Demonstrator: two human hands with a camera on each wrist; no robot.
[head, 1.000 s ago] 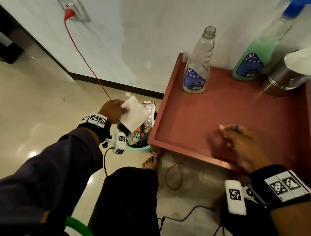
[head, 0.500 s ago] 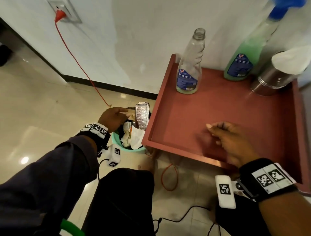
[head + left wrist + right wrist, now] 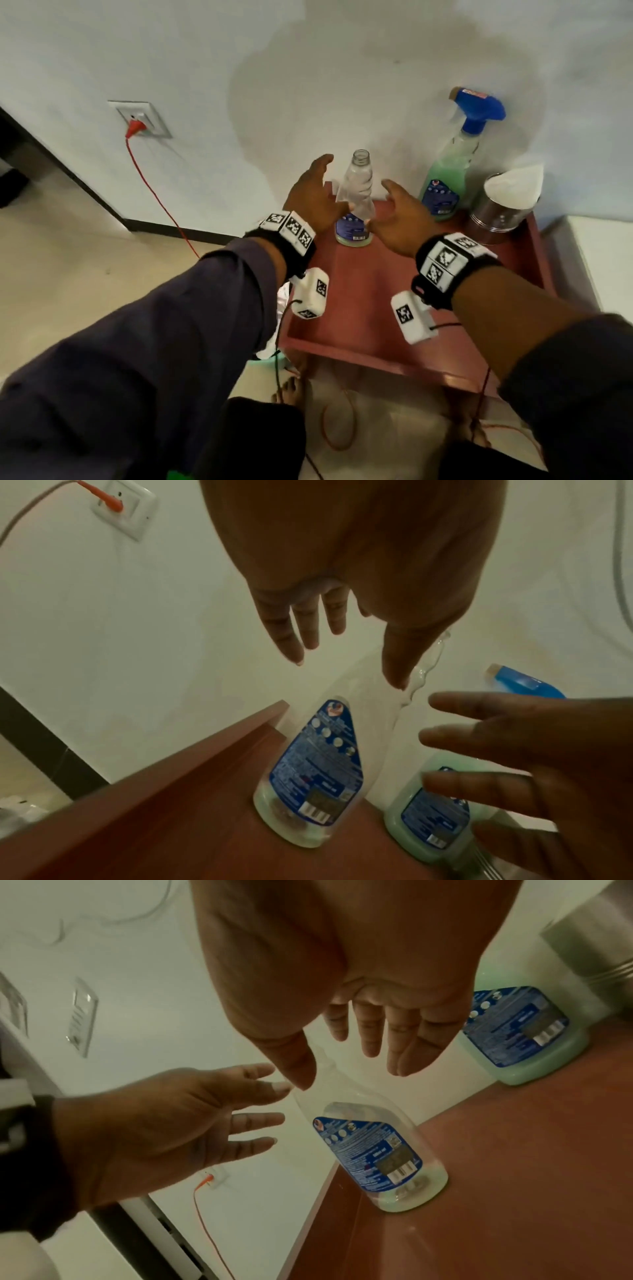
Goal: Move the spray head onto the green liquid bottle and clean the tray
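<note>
A red tray (image 3: 370, 301) stands against the white wall. At its back left is a clear, uncapped, nearly empty bottle (image 3: 356, 202). The green liquid bottle (image 3: 445, 178) stands to its right and carries the blue spray head (image 3: 478, 108). My left hand (image 3: 317, 192) is open just left of the clear bottle, and my right hand (image 3: 394, 212) is open just right of it; neither touches it. The left wrist view shows the left hand (image 3: 342, 642) with fingers spread above the clear bottle (image 3: 308, 777). In the right wrist view the right hand (image 3: 346, 1066) is spread above the same bottle (image 3: 377, 1156).
A steel canister (image 3: 496, 212) with white tissue in it stands at the tray's back right. A green waste bin (image 3: 270, 359) sits on the floor left of the tray, mostly hidden by my left arm. A red cable runs from the wall socket (image 3: 137, 120). Cables lie by bare feet.
The left hand let the white tissue go into the bin. Both hands then rose and came either side of the clear bottle. The head view tilted up toward the wall.
</note>
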